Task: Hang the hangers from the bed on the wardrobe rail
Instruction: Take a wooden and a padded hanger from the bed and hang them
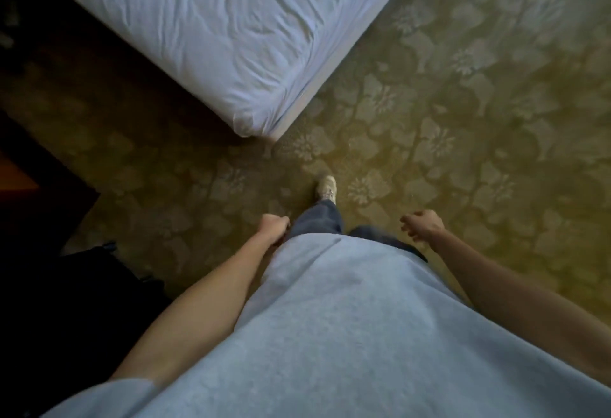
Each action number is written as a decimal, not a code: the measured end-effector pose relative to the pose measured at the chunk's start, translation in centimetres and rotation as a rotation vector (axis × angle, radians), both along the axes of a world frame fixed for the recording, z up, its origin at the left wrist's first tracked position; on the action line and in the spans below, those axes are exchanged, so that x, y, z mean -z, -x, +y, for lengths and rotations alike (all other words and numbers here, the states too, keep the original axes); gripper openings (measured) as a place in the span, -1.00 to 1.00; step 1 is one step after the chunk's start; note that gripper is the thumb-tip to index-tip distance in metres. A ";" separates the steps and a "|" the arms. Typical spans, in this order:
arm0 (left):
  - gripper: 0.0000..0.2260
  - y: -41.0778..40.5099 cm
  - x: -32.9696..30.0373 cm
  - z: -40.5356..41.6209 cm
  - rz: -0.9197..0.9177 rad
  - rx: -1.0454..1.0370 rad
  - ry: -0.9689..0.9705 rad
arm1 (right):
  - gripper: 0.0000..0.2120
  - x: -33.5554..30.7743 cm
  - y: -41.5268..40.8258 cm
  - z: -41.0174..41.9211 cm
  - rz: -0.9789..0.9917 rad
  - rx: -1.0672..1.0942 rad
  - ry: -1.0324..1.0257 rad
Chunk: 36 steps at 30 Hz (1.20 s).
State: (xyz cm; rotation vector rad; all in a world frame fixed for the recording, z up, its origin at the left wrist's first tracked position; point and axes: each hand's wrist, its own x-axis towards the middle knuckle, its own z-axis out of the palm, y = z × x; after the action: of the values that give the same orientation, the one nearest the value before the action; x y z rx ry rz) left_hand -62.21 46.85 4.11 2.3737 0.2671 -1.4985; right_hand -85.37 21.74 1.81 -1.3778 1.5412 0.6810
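By the bed (231, 37) corner — left hand (274, 225) loosely curled | right hand (423, 224) loosely curled — nothing held

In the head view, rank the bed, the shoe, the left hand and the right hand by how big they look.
1. Bed, by far the largest, though cropped at the frame edge.
2. Left hand and right hand look about alike; I would not rank them.
3. Shoe, smallest, but it is farther from the camera, so this is only apparent size.
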 end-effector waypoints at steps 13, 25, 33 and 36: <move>-0.79 -11.9 -0.1 -44.1 -0.012 0.418 0.245 | -0.78 0.8 -1.0 -26.7 0.068 0.333 0.037; -0.77 -19.1 -0.3 -56.6 -0.001 0.233 -0.026 | -0.72 -2.9 -25.2 -55.4 -0.248 -0.044 0.088; -0.72 -26.4 2.5 -64.4 0.024 0.065 -0.053 | -0.75 -2.0 -38.8 -69.7 -0.288 -0.282 0.040; -0.73 -30.2 3.1 -69.8 0.051 0.024 -0.046 | -0.78 -1.5 -42.1 -75.9 -0.229 -0.312 0.030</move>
State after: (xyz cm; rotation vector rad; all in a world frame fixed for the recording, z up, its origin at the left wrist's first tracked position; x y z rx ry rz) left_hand -31.96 -22.94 1.05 2.3844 0.2890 -1.5820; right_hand -43.25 -54.18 3.34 -1.6767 1.1734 0.6618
